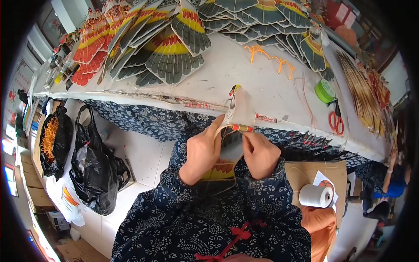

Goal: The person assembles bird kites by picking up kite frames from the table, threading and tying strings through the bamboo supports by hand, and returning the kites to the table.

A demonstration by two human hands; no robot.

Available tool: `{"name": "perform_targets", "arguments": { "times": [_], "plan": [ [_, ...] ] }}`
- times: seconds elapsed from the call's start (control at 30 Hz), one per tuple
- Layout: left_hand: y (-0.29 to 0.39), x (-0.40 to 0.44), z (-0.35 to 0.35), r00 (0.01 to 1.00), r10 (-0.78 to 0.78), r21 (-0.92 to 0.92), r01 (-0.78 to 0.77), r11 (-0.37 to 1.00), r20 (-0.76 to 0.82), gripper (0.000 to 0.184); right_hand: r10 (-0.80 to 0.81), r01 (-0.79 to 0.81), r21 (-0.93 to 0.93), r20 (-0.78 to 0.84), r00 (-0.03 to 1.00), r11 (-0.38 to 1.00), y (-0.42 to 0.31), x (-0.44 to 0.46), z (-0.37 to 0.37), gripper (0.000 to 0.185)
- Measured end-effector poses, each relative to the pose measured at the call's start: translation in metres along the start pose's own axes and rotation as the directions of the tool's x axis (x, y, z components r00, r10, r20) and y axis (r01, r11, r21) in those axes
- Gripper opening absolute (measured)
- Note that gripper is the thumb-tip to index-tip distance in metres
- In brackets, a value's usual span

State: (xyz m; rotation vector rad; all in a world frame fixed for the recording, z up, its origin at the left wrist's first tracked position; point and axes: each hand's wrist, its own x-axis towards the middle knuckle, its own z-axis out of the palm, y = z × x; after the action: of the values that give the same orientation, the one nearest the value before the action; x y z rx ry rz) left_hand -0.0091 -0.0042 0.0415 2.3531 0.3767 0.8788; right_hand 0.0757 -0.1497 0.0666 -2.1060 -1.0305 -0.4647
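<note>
My left hand (201, 150) and my right hand (260, 152) are close together at the table's front edge. Both pinch a white piece (243, 107) with a small painted bird-like head at its top and a red and yellow band (241, 127) near its lower end. The fingers of my left hand close on the piece's left side, those of my right hand on its lower right. Below and between the hands, a yellow, red and grey painted panel (220, 169) rests near my lap. Whether it is joined to the white piece I cannot tell.
Painted fan-shaped panels (174, 65) lie piled on the white table (214, 78). Further right are orange pieces (256, 51), green tape (324, 91), red-handled scissors (336, 122) and thin sticks (360, 94). A thread spool (315, 195) stands at right; black bags (94, 166) sit at left.
</note>
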Motion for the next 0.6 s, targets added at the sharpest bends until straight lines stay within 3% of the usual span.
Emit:
{"name": "perform_targets", "arguments": {
  "times": [0.23,0.33,0.37,0.4,0.43,0.47,0.53,0.6],
  "plan": [
    [0.001,-0.002,-0.004,0.999,-0.017,-0.019,0.017,1.0,0.035,0.046,-0.012,0.012,0.0,0.037,0.999,1.0,-0.001,0.001,0.004,0.017],
    [-0.011,-0.006,0.002,0.99,0.143,0.076,-0.142,0.987,-0.014,0.046,-0.059,0.062,0.101,-0.035,0.998,0.993,0.009,-0.004,0.015,0.023],
    [-0.015,-0.009,0.003,0.991,0.126,0.216,-0.13,0.968,0.034,0.043,-0.054,0.05,0.132,0.031,0.998,0.99,0.013,-0.01,0.021,0.027],
    [-0.021,-0.01,0.006,0.987,0.135,0.325,-0.157,0.933,0.087,0.041,-0.137,0.142,0.105,-0.054,0.989,0.984,0.028,-0.02,0.039,0.022],
    [-0.027,-0.009,0.008,0.98,0.2,0.19,-0.199,0.962,0.014,0.037,-0.231,0.24,0.067,-0.125,0.965,0.968,0.04,-0.027,0.05,0.018],
    [-0.026,-0.009,0.01,0.971,0.233,0.062,-0.229,0.971,-0.06,0.034,-0.197,0.198,0.021,-0.049,0.979,0.98,0.014,-0.01,0.019,0.018],
    [0.008,-0.009,-0.003,0.992,-0.117,-0.056,0.119,0.991,0.037,0.033,-0.145,0.14,-0.115,-0.038,0.989,0.983,0.011,-0.016,0.028,0.023],
    [0.006,-0.012,-0.001,0.995,-0.08,-0.085,0.084,0.993,0.052,0.033,-0.095,0.091,-0.153,-0.021,0.995,0.984,0.007,-0.021,0.025,0.025]
  ]
}}
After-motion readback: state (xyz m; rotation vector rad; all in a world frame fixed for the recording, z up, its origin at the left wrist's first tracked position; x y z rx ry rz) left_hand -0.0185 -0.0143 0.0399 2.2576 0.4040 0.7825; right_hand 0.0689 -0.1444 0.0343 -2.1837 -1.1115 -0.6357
